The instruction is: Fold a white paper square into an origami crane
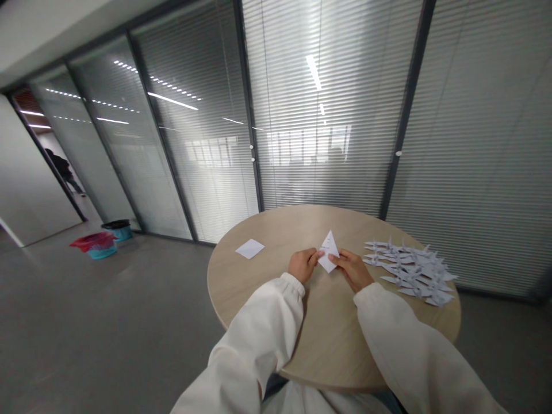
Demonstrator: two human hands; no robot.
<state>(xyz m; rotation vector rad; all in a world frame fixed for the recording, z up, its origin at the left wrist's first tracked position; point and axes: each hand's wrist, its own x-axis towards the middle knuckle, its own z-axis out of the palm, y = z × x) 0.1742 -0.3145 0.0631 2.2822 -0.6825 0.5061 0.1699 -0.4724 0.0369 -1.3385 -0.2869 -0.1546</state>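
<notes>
Between my hands is a folded sheet of white paper (330,246), kite-shaped, with its long point facing away from me and small dark print on it. My left hand (303,264) pinches its left edge, fingers curled. On the opposite side my right hand (351,268) grips the paper with the thumb on top. Part of the fingers is hidden behind the paper. To the left lies a flat diamond of white paper (250,249). Many folded paper cranes (409,269) are lined up in close rows to the right of my right hand.
A round wooden table (276,230) carries all the paper. Glass partitions with blinds (319,103) stand just behind it. On the floor at left are a blue bin with a red liner (101,247) and another with a black liner (123,231). A person (62,167) is beyond the doorway.
</notes>
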